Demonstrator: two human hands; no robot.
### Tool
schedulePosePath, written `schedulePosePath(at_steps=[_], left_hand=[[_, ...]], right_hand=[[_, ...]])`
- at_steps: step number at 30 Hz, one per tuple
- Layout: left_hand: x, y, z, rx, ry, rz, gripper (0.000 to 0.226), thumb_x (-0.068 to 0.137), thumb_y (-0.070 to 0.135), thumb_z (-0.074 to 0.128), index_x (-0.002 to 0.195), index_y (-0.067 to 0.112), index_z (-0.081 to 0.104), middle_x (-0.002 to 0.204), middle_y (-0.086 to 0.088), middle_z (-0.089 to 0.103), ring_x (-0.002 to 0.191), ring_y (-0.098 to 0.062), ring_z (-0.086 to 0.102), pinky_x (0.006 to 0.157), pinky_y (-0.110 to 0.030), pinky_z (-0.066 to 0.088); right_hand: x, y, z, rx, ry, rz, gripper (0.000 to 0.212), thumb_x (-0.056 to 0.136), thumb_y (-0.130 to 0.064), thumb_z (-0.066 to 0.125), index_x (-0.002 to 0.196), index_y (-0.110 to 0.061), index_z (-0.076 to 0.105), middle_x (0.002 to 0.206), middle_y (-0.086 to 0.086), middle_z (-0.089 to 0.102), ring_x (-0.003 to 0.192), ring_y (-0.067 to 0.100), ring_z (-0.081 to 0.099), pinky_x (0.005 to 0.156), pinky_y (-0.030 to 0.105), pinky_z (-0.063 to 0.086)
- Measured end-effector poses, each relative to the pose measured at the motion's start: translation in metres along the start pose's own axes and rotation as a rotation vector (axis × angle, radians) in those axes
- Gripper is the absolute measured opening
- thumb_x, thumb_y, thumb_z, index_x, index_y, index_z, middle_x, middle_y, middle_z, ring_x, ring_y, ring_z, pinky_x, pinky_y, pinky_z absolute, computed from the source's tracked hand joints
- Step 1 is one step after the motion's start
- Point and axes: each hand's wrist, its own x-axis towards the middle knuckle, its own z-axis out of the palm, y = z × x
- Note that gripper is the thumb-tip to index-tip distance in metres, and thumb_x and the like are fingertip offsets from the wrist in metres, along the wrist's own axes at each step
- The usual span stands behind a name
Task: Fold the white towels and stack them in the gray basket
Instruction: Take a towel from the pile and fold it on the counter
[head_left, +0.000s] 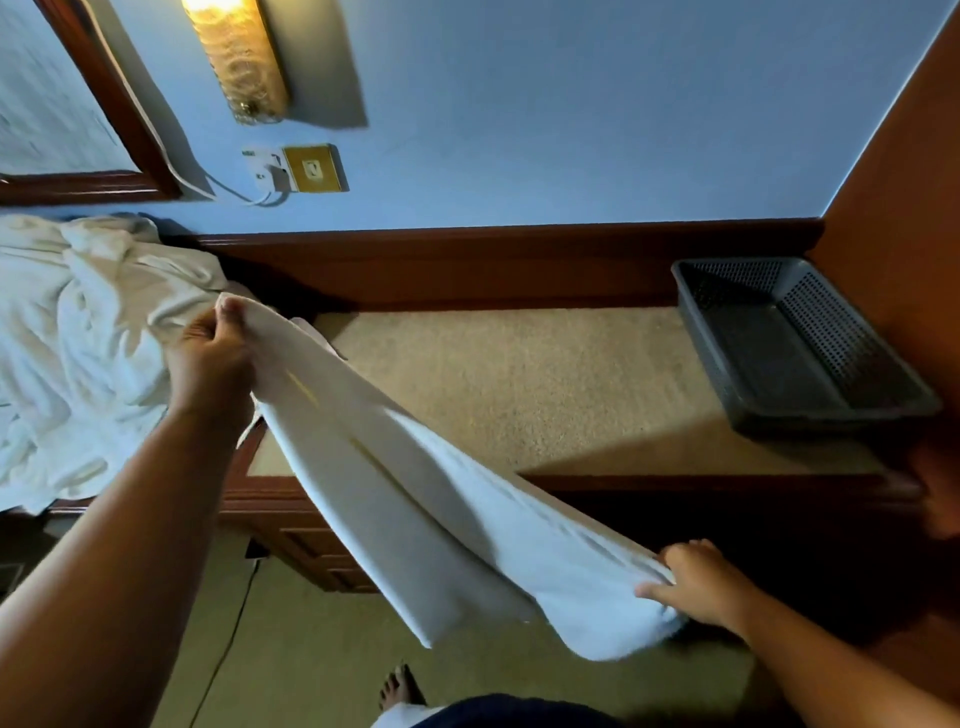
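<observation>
Holding the towel (415, 493) taut in the air over the surface (519, 389), left grip (210, 353) pinching its far end and right grip (701, 587) curled round its near end, you look mid-fold; next, probably, bring both ends together before the basket (810, 423).

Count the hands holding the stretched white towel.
2. The left hand pinches the towel at its upper end, beside the crumpled pile; the right hand grips its lower end.
</observation>
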Motion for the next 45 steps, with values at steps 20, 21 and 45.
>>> schedulePosePath(at_steps=[20, 21, 45], left_hand=[[0.012, -0.106, -0.116, 0.315, 0.108, -0.342, 0.047, 0.097, 0.058, 0.051, 0.109, 0.015, 0.063, 0.099, -0.019, 0.065, 0.091, -0.042, 0.066, 0.073, -0.055, 0.059], [0.018, -0.104, -0.11, 0.263, 0.116, -0.36, 0.04, 0.101, 0.049, 0.051, 0.109, 0.012, 0.062, 0.094, -0.017, 0.064, 0.085, -0.039, 0.065, 0.062, -0.045, 0.061], [0.328, -0.141, 0.12, 0.124, -0.009, -0.476, 0.016, 0.103, 0.005, 0.051, 0.088, 0.001, 0.057, 0.079, -0.017, 0.052, 0.042, -0.004, 0.057, 0.04, -0.014, 0.046]], right_hand=[[0.09, 0.062, -0.116, 0.288, 0.6, -0.004, 0.013, 0.066, -0.009, 0.091, 0.072, -0.01, 0.08, 0.061, -0.003, 0.061, 0.063, 0.029, 0.065, 0.058, 0.023, 0.04], [0.099, 0.059, -0.124, 0.305, 0.625, -0.006, 0.014, 0.066, -0.005, 0.091, 0.075, -0.006, 0.08, 0.064, 0.004, 0.065, 0.066, 0.031, 0.066, 0.06, 0.016, 0.04], [0.315, 0.006, -0.357, 0.332, 0.772, 0.298, 0.013, 0.075, -0.013, 0.086, 0.082, -0.009, 0.076, 0.072, 0.011, 0.065, 0.073, 0.03, 0.06, 0.07, 0.031, 0.043]])
